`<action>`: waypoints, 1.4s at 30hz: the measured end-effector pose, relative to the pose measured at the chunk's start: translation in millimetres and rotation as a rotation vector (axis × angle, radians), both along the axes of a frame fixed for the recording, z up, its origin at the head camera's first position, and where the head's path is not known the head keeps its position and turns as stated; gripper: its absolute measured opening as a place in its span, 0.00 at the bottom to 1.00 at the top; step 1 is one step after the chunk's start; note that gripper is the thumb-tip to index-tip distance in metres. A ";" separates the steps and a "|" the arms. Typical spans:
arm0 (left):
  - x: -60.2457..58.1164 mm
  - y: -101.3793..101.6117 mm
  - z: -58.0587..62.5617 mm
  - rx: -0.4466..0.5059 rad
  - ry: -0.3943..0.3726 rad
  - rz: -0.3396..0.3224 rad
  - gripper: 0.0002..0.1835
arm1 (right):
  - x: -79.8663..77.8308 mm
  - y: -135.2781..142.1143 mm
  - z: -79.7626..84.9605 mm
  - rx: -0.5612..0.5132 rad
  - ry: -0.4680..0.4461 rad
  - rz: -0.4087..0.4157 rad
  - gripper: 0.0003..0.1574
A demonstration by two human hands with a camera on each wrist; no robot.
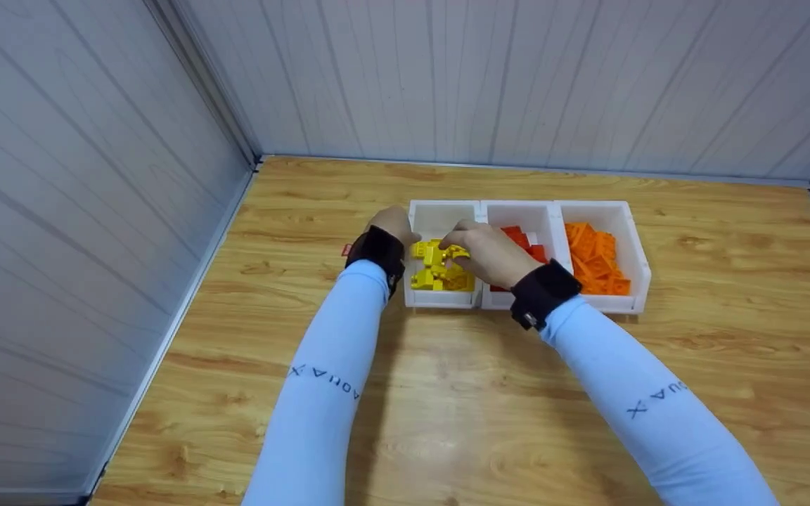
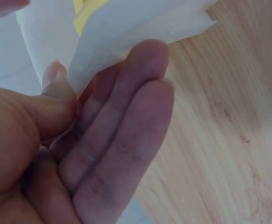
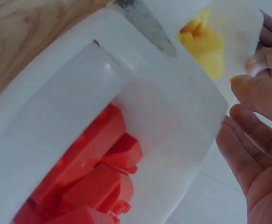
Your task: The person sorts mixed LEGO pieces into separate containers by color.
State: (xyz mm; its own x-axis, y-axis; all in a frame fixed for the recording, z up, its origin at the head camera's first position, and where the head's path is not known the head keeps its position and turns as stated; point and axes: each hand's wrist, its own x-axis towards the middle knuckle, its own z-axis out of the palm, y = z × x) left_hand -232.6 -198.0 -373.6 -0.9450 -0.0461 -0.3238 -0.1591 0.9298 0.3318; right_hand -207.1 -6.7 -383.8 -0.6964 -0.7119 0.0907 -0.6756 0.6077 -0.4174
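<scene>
A white bin (image 1: 444,300) holds yellow toy bricks (image 1: 434,275). At its left side wall my left hand (image 1: 392,223) pinches the edge; in the left wrist view, the thumb lies on the inner face and the fingers (image 2: 131,126) lie along the outside. Over the same bin, beside the middle bin, is my right hand (image 1: 487,251). Its thumb and fingers are apart and loosely bent in the right wrist view, with nothing seen between them. Whether its fingertips touch a wall or the yellow bricks is hard to tell.
Joined on the right are a middle white bin with red bricks (image 3: 94,177) and a right white bin (image 1: 633,267) with orange bricks (image 1: 595,260). A small red item (image 1: 346,249) shows by the left wrist. Pale panel walls (image 1: 391,77) border the wooden tabletop (image 1: 447,407).
</scene>
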 end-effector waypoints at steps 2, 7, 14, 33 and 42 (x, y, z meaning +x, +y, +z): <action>1.9 2.1 1.8 0.004 0.004 -0.001 0.19 | 3.3 8.6 4.3 -0.014 0.035 0.013 0.18; 4.1 6.1 7.7 0.010 0.028 -0.023 0.18 | 16.6 43.3 24.4 -0.057 0.137 0.036 0.15; -6.0 2.5 0.0 0.010 0.011 -0.027 0.19 | 44.7 109.9 38.9 -0.124 0.254 -0.001 0.15; -16.7 -18.7 -17.9 0.032 -0.001 0.020 0.20 | 156.6 251.0 -39.0 0.075 -0.063 -0.431 0.18; -5.6 -17.1 -10.1 0.075 0.000 0.039 0.19 | 178.8 270.5 -62.8 0.286 -0.287 -0.638 0.30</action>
State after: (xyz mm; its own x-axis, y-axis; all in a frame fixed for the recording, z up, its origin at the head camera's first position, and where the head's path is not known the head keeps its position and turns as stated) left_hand -238.2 -215.1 -383.7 -0.9430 -0.0588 -0.3276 -0.1950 0.8953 0.4005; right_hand -28.3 263.8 -446.6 -0.9496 -0.1315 -0.2845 -0.0451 0.9556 -0.2912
